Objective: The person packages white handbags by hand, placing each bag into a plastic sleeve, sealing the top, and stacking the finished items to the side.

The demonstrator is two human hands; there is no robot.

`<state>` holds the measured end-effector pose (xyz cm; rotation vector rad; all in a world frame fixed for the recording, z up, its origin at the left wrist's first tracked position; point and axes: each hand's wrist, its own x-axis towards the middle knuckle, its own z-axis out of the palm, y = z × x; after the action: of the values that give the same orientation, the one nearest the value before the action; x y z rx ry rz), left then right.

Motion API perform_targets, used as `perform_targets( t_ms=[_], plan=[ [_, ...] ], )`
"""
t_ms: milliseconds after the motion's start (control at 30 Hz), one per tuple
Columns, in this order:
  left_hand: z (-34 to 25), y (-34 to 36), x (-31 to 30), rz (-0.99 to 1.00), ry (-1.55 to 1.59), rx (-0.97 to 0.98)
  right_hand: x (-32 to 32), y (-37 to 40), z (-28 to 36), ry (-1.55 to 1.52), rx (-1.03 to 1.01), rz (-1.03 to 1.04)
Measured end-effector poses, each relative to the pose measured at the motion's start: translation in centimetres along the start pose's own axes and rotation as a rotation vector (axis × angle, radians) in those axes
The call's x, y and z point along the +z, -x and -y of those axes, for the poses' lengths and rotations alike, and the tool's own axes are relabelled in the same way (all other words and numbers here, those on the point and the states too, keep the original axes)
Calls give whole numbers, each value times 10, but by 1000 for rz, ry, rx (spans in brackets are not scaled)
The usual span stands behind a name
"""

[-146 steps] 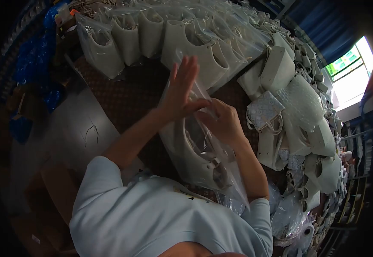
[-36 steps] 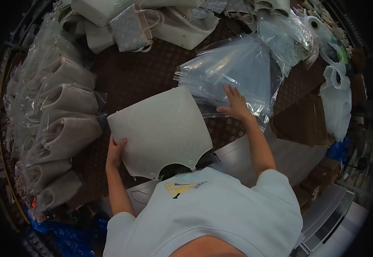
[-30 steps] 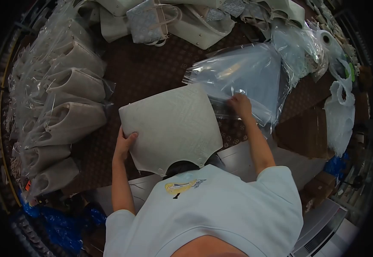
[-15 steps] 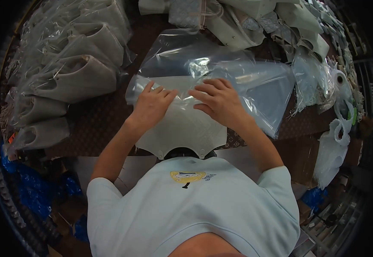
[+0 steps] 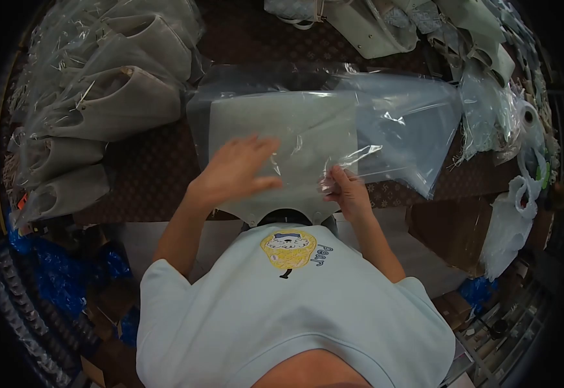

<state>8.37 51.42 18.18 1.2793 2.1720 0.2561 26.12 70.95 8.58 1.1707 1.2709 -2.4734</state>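
Note:
A flat pale grey bag [image 5: 308, 129] lies in front of me on the dark patterned table [image 5: 152, 174], most of it inside a clear plastic bag [image 5: 275, 87]. My left hand [image 5: 236, 171] lies flat and spread on the film over the bag's near left part. My right hand [image 5: 346, 191] pinches the crumpled open edge of the plastic bag at the near right. The grey bag's cut-out near edge sticks out toward my chest.
Several bagged grey bags [image 5: 113, 97] lie in a row on the left. A stack of clear plastic bags [image 5: 411, 129] lies to the right of the work. Loose bags [image 5: 372, 26] pile up at the back, cardboard boxes [image 5: 456, 220] stand on the right, and blue plastic [image 5: 55, 284] sits low on the left.
My right hand fetched a clear plastic bag from the stack and both hands drew it over the grey bag. Since half a second ago the film covers more of it, and my right hand moved nearer.

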Motion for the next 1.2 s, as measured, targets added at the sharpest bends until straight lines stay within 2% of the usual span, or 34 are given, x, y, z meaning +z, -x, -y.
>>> perform_targets(
  t_ms=[33, 100, 167, 233, 300, 400, 467, 500, 567, 633, 667, 700, 733, 800, 833, 933, 967, 1033, 1133, 1200],
  plan=[
    [-3, -21, 6, -239, -46, 29, -7, 1, 1, 80, 80, -57],
    [10, -84, 37, -551, -80, 26, -16, 3, 1, 47, 61, -116],
    [27, -136, 67, -661, -163, -171, -20, 5, 0, 8, 43, -172],
    [35, -157, 62, -646, -162, -210, -14, 3, -1, -90, 59, -61],
    [43, -174, 56, -632, -169, -254, -2, -1, -2, -103, 61, -39],
    [50, -183, 51, -681, -144, -224, 2, -19, 0, -146, 38, -7],
    [48, -174, 44, -947, -303, 79, 5, -24, 2, -180, 9, 5],
    [47, -165, 44, -949, -309, 71, 8, -25, 6, -82, -60, -16],
    [10, -109, 31, -918, 31, 313, 12, -25, 11, 15, -127, -30],
    [-28, -58, 35, -814, 36, 352, 16, -24, 9, 27, -278, -27],
    [-40, -43, 47, -778, 52, 313, 18, -23, 8, 30, -267, -22],
    [-46, -35, 57, -748, 64, 274, 24, -25, 7, 33, -359, -2],
    [-49, -32, 66, -751, 60, 261, 30, -26, 6, 34, -453, 20],
    [-51, -29, 80, -812, 84, 109, 40, -25, 3, 68, -472, 19],
    [-49, -28, 83, -820, 83, 99, 44, -25, 3, 101, -497, 3],
    [-46, -24, 92, -845, 102, 36, 49, -23, 4, 100, -450, 26],
    [-39, -20, 95, -849, 19, 53, 49, -21, 7, 106, -447, 31],
    [-24, -12, 102, -856, -57, 66, 45, -18, 14, 225, -420, -69],
    [8, 8, 105, -763, -122, 50, 37, -16, 16, 237, -351, -106],
    [23, 19, 97, -484, -96, 70, 38, -10, 15, 222, -307, -69]
  ],
)
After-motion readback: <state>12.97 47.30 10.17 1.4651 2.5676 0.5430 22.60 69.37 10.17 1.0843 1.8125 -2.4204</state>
